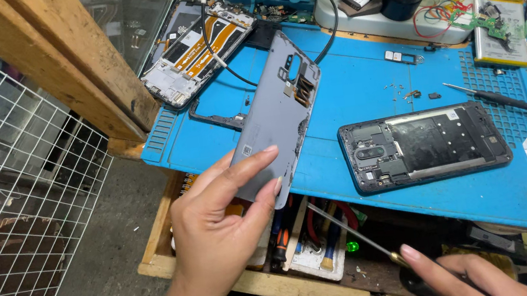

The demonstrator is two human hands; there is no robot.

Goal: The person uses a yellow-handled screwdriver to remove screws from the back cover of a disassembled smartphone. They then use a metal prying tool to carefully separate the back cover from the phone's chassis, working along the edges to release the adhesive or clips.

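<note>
- A white wire grid panel (11, 188) stands at the far left beside a slanting wooden beam (56, 67); both lie clear of the work surface.
- The left hand (219, 222) is lifted above the near edge of the blue repair mat (370, 80). Thumb and fingers are closed on the lower end of a grey phone back cover (276, 116), tilted with its inner face toward the camera, probably so the inside can be looked over.
- Behind the cover, at the mat's far left corner, an opened phone (196, 45) lies face down with its orange flex cables exposed and a black cable (211, 33) running across it, set back from the working area.
- Under the mat's near edge an open wooden drawer (304, 251) keeps spare tools within reach of both hands.
- In the middle of the mat a dark phone body (423, 146) lies flat with its back open, just in front of the hands.
- The right hand (460, 278) sits low at the bottom edge, curled round the black handle of a thin screwdriver (349, 228) whose shaft points up and left; how tightly it grips is hard to judge, since the hand is cut off by the frame.
- Far right, a battery (499, 29) and a second screwdriver (508, 102) are parked near the mat's edge.
</note>
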